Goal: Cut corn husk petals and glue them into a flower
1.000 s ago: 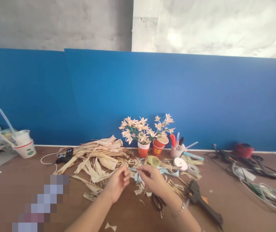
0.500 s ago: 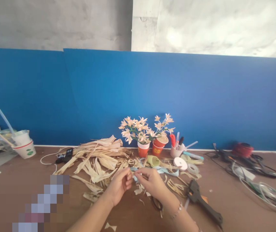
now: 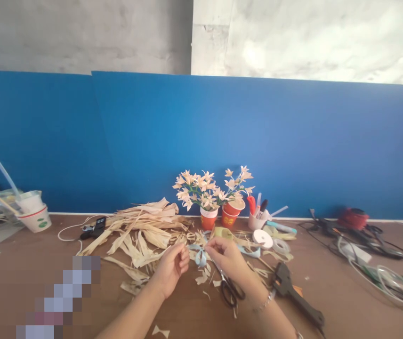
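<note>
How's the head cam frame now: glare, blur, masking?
Head view: bright, washed-out patch on the upper-right wall; head view: detail too soft to tell what, if anything, the left hand and right hand pinch; head view: pixelated blocks mask the lower left.

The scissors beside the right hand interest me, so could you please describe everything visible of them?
The scissors lie on the brown table, black loop handles toward the person and slim, greyish, metal-looking blades pointing away and leftward. The handles look like plastic. The right hand is close above the blades, whose tips cannot be made out. Pale scraps lie nearby; whether any touch is unclear.
</note>
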